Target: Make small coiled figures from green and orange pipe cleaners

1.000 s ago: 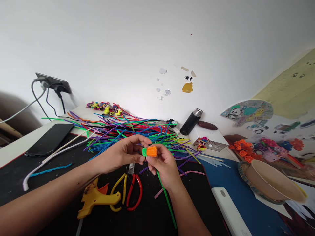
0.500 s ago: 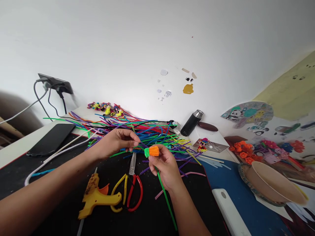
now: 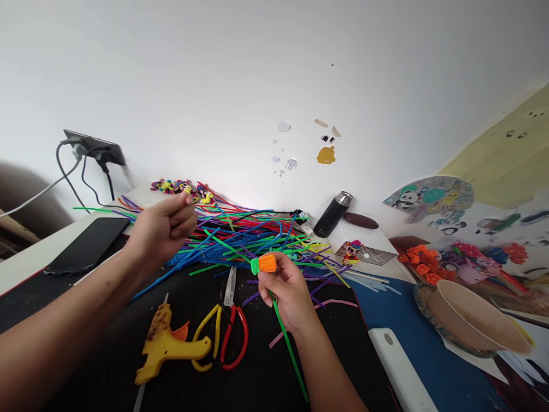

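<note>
Orange bud (image 3: pixel 268 263) stayed pinched in the right hand (image 3: pixel 288 292) above the black mat (image 3: pixel 240 383), while the left hand (image 3: pixel 163 230) had pulled away leftward over the pipe-cleaner pile (image 3: pixel 257 234), its fingers curled shut on something unclear.

Left hand (image 3: pixel 160 232) is smeared by motion blur, so its grip is hard to read. It may be pinching a green pipe cleaner (image 3: pixel 223 243). Right hand (image 3: pixel 287 292), pinching the orange bud (image 3: pixel 268 263), covers the top of the green stem (image 3: pixel 289 349) beneath it. Both forearms run off the bottom edge, and the white block (image 3: pixel 398 366) on the desk (image 3: pixel 30 260) is cut off there too. The little figures (image 3: pixel 182 187) by the wall are too small to make out. The cables (image 3: pixel 64 171) slip out at the left edge.
</note>
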Action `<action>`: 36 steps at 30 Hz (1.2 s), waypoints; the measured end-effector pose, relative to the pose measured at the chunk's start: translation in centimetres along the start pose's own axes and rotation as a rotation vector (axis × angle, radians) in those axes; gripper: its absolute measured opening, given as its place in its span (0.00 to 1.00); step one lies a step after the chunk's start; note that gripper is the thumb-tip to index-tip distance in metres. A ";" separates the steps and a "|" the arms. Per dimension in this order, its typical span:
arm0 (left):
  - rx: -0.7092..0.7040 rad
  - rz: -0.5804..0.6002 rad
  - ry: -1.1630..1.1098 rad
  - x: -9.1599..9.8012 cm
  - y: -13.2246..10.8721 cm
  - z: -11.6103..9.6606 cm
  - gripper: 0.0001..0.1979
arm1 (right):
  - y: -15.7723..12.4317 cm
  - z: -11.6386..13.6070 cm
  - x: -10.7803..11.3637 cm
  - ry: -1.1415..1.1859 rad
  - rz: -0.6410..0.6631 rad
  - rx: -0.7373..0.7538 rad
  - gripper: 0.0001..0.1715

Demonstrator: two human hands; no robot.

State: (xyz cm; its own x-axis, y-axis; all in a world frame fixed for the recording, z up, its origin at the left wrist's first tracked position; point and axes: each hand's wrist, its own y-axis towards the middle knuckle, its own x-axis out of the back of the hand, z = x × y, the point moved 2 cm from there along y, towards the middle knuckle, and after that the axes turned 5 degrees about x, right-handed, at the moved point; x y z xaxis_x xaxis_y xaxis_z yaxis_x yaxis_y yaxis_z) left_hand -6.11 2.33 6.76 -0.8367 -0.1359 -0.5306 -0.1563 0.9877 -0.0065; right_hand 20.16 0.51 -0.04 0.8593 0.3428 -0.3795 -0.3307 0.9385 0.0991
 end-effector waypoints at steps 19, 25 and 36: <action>0.391 0.603 0.530 -2.8 -2.7 5.0 0.23 | 0.0 -0.3 -0.2 -0.059 0.040 0.019 0.22; 0.498 0.591 0.405 -2.9 -3.1 5.7 0.20 | -0.1 -0.2 -0.3 -0.100 0.073 0.020 0.23; 0.538 0.535 0.210 -2.9 -3.1 6.3 0.13 | -0.2 0.2 -0.5 -0.100 0.043 0.026 0.24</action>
State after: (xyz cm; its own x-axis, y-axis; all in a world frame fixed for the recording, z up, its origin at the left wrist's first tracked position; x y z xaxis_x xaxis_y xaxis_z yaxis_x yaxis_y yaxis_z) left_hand 0.07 0.11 3.00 -0.8164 0.4098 -0.4068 0.5265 0.8177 -0.2329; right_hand 19.90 0.18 0.33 0.8798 0.3835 -0.2809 -0.3586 0.9233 0.1375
